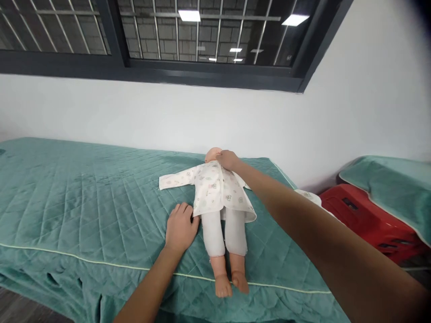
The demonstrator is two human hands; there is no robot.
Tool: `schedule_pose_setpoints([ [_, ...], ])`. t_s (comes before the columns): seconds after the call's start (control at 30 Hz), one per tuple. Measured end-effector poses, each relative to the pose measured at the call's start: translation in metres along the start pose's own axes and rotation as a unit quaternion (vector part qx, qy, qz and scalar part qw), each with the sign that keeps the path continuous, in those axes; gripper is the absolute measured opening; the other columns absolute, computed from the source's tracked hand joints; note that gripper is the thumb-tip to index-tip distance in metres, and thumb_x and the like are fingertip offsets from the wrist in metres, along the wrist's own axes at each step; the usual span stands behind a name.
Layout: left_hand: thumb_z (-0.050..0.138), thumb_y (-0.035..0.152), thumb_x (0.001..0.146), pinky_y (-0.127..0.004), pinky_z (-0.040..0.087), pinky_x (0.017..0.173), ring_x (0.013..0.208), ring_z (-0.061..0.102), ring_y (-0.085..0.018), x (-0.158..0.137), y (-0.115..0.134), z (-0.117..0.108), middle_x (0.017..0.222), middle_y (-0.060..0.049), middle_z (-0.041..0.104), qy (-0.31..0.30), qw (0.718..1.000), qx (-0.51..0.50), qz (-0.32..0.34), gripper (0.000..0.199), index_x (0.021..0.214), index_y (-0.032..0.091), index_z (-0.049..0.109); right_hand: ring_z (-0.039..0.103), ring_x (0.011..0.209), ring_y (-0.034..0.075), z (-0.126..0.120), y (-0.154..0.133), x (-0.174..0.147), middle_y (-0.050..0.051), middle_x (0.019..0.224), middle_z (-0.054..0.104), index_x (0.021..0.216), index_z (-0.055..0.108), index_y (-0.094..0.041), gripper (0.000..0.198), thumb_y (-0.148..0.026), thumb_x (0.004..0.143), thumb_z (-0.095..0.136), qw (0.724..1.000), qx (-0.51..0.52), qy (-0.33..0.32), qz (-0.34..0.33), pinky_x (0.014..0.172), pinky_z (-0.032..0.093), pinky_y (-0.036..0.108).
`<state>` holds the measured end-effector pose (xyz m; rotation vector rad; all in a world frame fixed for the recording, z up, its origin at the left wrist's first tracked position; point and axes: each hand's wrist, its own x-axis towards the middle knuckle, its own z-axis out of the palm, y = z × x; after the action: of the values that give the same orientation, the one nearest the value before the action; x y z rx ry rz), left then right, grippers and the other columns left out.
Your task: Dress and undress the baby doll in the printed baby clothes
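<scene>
A baby doll (pixel 225 233) lies on its back on a green quilted bed cover (pixel 101 197), its feet toward me. It wears a white printed baby shirt (pixel 210 186) with the sleeve on the left spread outward. My right hand (pixel 229 160) is at the doll's head (pixel 213 154) and collar, fingers curled together; what they pinch is hidden. My right forearm covers most of the other sleeve. Beside the shirt's lower left edge, my left hand (pixel 181 224) rests on the cover with fingers apart, its thumb close to the hem.
A white wall (pixel 151 114) stands behind the bed, with a dark-framed barred window (pixel 208 74) above. To the right are a red plastic object (pixel 363 220), a green cushion or folded cover (pixel 393 179) and some white cloth (pixel 308 196). The bed's front edge has light piping.
</scene>
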<state>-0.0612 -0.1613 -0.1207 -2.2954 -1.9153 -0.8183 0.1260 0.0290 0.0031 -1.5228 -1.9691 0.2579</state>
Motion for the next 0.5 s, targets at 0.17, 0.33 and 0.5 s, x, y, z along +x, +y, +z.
schedule_pose_setpoints([
  [0.17,0.049,0.024,0.090,-0.037,0.042,0.080,0.088,0.053,-0.024,0.000,0.000,0.000,0.087,-0.006,0.059,-0.003,1.000,-0.007,-0.004,0.014,0.077,0.022,0.054,0.062,0.082,0.023,0.004,-0.005,-0.027,0.008,0.077,0.066,0.065,0.058,-0.019,0.032,-0.036,0.090,0.048,0.999,0.032,-0.011,-0.003,0.079,0.045,0.033],
  [0.33,0.048,0.026,0.091,-0.037,0.043,0.079,0.087,0.053,-0.023,0.001,-0.002,0.002,0.085,-0.005,0.058,0.005,1.000,-0.024,-0.011,0.017,0.075,0.022,0.053,0.061,0.081,0.018,-0.018,0.026,-0.080,0.003,0.086,0.066,0.081,0.062,-0.020,0.033,-0.045,0.090,0.043,0.986,0.156,0.054,0.038,0.072,0.047,0.028],
  [0.5,0.049,0.019,0.085,-0.037,0.046,0.086,0.098,0.056,-0.023,-0.001,-0.004,0.002,0.104,-0.007,0.061,0.005,0.994,-0.110,-0.016,0.016,0.096,0.021,0.060,0.054,0.060,0.016,-0.023,0.082,-0.138,0.002,0.062,0.058,0.061,0.055,-0.019,0.042,-0.052,0.086,0.046,0.936,0.203,0.189,0.217,0.061,0.045,0.029],
])
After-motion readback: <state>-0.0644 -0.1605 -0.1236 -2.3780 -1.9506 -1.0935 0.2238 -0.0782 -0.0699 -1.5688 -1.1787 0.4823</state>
